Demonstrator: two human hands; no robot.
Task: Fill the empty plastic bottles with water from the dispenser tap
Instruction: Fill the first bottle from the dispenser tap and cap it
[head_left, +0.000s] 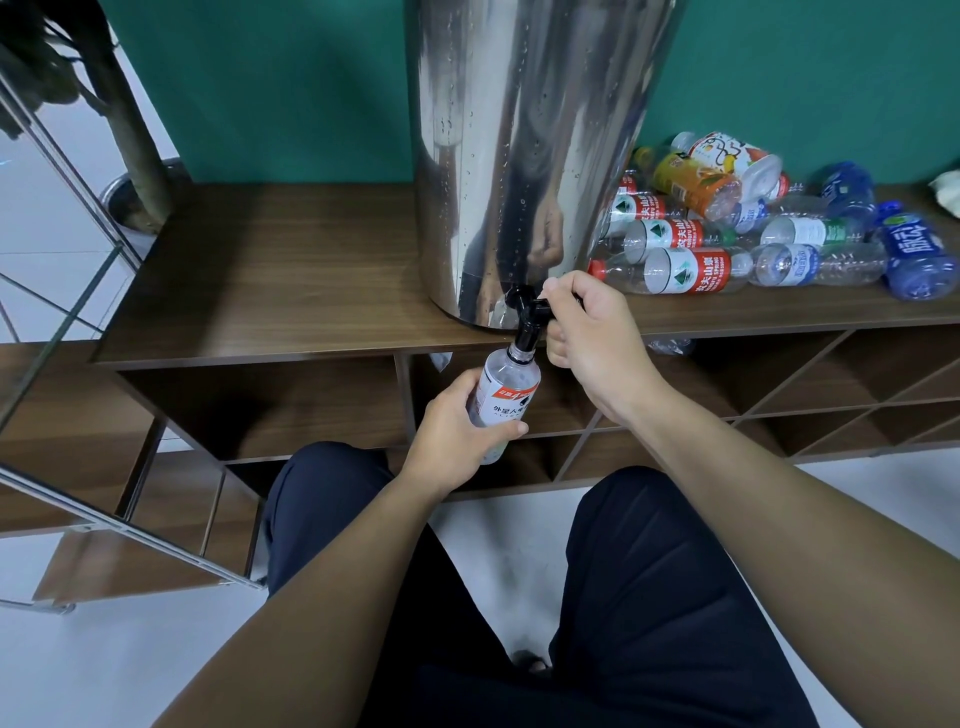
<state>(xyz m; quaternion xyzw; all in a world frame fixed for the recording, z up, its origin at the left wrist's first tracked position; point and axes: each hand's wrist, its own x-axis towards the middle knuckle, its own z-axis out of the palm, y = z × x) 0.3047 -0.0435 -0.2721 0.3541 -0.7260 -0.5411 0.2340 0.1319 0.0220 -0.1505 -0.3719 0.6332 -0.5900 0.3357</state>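
A tall steel water dispenser (524, 156) stands on the wooden cabinet top (270, 270). Its black tap (527, 319) juts over the front edge. My left hand (447, 434) grips a clear plastic bottle (506, 397) with a white and red label, its open mouth right under the tap spout. My right hand (592, 332) pinches the tap's lever between thumb and fingers. A heap of empty plastic bottles (753, 223) lies on the cabinet top to the right of the dispenser.
The green wall (270, 88) backs the cabinet. Open cubbies (779, 395) run below the top. A glass panel with metal frame (62, 322) stands at the left, with a plant stem in a pot (135, 156) behind it. My knees in dark trousers are below.
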